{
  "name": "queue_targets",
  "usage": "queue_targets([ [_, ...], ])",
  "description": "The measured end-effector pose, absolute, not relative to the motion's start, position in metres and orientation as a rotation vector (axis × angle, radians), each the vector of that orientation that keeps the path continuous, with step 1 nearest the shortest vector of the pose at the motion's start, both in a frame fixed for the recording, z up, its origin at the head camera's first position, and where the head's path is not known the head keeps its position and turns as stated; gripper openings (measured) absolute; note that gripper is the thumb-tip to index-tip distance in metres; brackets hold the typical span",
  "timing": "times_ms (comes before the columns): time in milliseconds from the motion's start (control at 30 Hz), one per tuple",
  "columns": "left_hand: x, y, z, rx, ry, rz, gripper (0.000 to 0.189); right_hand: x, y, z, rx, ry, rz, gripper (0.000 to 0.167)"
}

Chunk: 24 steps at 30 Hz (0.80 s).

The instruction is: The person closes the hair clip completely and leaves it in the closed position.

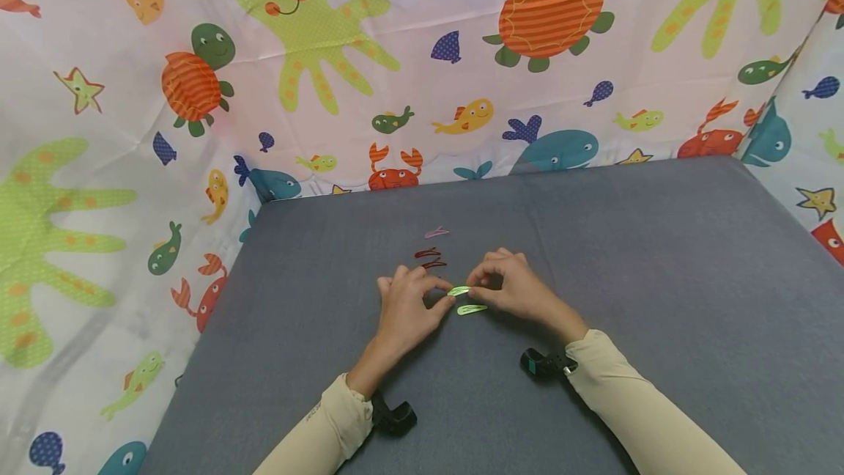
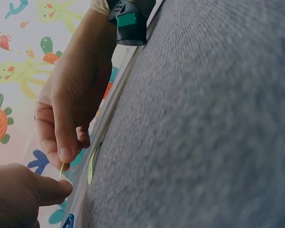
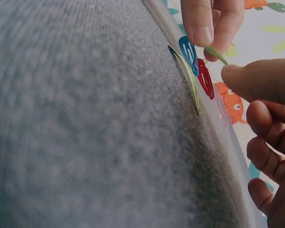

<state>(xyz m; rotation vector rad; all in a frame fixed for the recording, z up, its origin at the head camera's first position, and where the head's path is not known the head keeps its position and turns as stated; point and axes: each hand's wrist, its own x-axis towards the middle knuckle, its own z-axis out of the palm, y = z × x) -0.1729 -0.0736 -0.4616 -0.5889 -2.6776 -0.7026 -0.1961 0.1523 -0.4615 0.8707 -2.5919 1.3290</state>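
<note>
Fingertips of my left hand (image 1: 410,308) and right hand (image 1: 517,286) pinch a light green snap hair clip (image 1: 458,290) from its two ends. It is held just above the table, as the right wrist view shows the green clip (image 3: 215,53) stretched between both hands. A second light green hair clip (image 1: 472,309) lies on the cloth just nearer to me, below the hands. In the left wrist view, my right hand (image 2: 69,107) comes from above and my left hand (image 2: 23,194) from the lower left.
Beyond the hands lie dark red-looking clips (image 1: 428,252) and a pink clip (image 1: 437,232). The right wrist view shows a blue clip (image 3: 189,53) and a red clip (image 3: 205,80). Grey cloth (image 1: 626,277) covers the table; a sea-animal print curtain (image 1: 369,42) stands behind and beside it.
</note>
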Motion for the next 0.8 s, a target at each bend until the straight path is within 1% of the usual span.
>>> queue_targets([
  [400,-0.1709,-0.0681,-0.4649,-0.590,-2.666,-0.575,0.015,-0.1963,0.1524,-0.4665,0.847,-2.622,1.262,0.011],
  [800,-0.1710,-0.0659,-0.4649,-0.604,-2.707,-0.575,0.013,-0.1949,0.1524,-0.4652,0.842,-2.669,1.196,0.006],
])
